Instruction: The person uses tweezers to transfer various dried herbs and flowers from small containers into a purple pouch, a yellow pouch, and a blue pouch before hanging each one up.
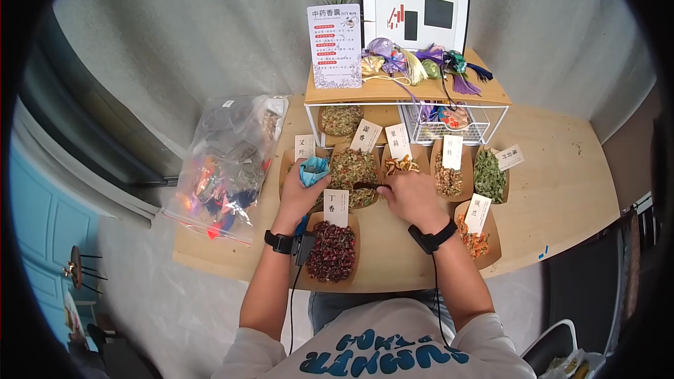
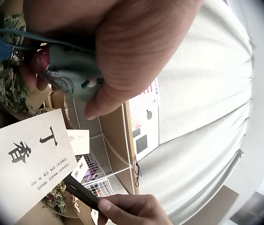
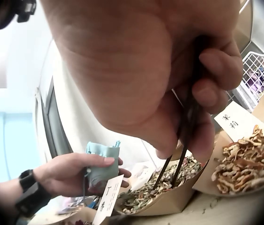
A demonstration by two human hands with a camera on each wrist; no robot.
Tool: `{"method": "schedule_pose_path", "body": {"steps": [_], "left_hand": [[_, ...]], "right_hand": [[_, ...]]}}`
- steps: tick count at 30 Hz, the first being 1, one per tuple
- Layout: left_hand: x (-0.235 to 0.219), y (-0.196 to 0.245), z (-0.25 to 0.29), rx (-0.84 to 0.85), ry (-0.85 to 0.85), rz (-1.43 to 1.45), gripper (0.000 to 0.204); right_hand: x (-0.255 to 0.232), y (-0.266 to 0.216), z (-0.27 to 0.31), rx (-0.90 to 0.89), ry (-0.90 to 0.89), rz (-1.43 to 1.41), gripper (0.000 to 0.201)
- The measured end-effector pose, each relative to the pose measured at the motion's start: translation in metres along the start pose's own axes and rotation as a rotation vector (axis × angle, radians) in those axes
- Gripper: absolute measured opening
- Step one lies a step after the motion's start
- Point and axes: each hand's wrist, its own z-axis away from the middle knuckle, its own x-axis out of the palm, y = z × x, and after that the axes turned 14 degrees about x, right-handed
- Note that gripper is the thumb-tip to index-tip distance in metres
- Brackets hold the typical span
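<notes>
My left hand (image 1: 302, 196) holds a light blue drawstring pouch (image 1: 314, 170) upright, thumb on one side and fingers on the other. Printed figures and a blue cord show on the pouch (image 2: 68, 70) in the left wrist view. In my right hand (image 1: 413, 196) is a pair of dark tongs (image 3: 188, 122), pinched between thumb and fingers. Their two thin prongs reach down into mixed dried herbs (image 3: 143, 192) in a brown paper tray (image 3: 171, 201). The tray stands just right of the pouch. A card (image 1: 336, 205) marked 丁香 stands in front of it.
Dark red dried buds (image 1: 330, 253) fill the nearest tray. Other trays hold orange-brown slices (image 1: 401, 163), green leaves (image 1: 489, 174) and orange petals (image 1: 474, 242). A wooden shelf (image 1: 414, 91) with tasselled sachets stands behind. A plastic bag (image 1: 225, 168) lies left.
</notes>
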Motion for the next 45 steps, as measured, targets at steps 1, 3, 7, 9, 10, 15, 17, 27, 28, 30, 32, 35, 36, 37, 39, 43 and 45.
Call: {"method": "schedule_pose_path", "body": {"steps": [1,3,7,9,10,15,17,27,28,30,32,35,36,37,39,43,45], "left_hand": [[-0.001,0.000,0.000,0.000,0.001,-0.003,0.031],[-0.001,-0.001,0.000,-0.007,-0.011,0.016,0.030],[-0.001,0.001,-0.001,0.005,-0.011,-0.013,0.029],[0.000,0.000,-0.002,0.012,-0.008,0.001,0.030],[0.000,-0.001,-0.002,0.015,-0.008,0.001,0.030],[0.000,-0.008,-0.004,0.022,-0.038,-0.051,0.031],[0.000,-0.009,-0.003,0.021,-0.035,-0.042,0.031],[0.000,-0.011,-0.004,0.009,-0.056,-0.031,0.032],[0.001,-0.012,-0.004,0.012,-0.052,-0.034,0.032],[0.001,-0.013,-0.004,0.021,-0.070,-0.022,0.033],[0.002,-0.014,-0.004,0.026,-0.074,-0.038,0.034],[0.005,-0.013,0.001,0.040,-0.080,-0.067,0.038],[0.006,-0.011,0.002,0.052,-0.077,-0.084,0.040],[0.008,-0.011,0.003,0.054,-0.080,-0.084,0.040],[0.010,-0.010,0.004,0.078,-0.096,-0.084,0.037],[0.003,-0.007,0.006,0.087,-0.077,-0.130,0.037],[0.000,-0.014,0.006,0.063,-0.016,-0.098,0.038]], "right_hand": [[0.002,-0.005,0.001,-0.012,-0.007,0.005,0.026],[0.010,-0.010,0.001,-0.023,-0.015,0.007,0.025],[0.022,-0.009,-0.003,-0.154,0.159,-0.055,0.017],[0.023,-0.008,-0.005,-0.150,0.160,-0.050,0.014],[0.025,-0.007,-0.005,-0.165,0.169,-0.058,0.012],[0.033,0.001,-0.007,-0.236,0.257,-0.095,0.012],[0.031,0.001,-0.007,-0.236,0.277,-0.097,0.012],[0.011,0.007,-0.010,-0.213,0.329,-0.169,0.009],[0.006,0.005,-0.012,-0.226,0.358,-0.177,0.010],[-0.008,-0.002,-0.015,-0.243,0.389,-0.188,0.011],[-0.023,-0.013,-0.017,-0.246,0.382,-0.200,0.013],[-0.028,-0.033,-0.021,-0.306,0.401,-0.236,0.015],[-0.024,-0.039,-0.022,-0.305,0.402,-0.236,0.015],[-0.019,-0.045,-0.024,-0.349,0.345,-0.231,0.015],[-0.016,-0.047,-0.024,-0.392,0.289,-0.226,0.015],[-0.024,-0.036,-0.025,-0.294,0.292,-0.313,0.013],[-0.024,-0.031,-0.028,-0.210,0.278,-0.336,0.013]]}}
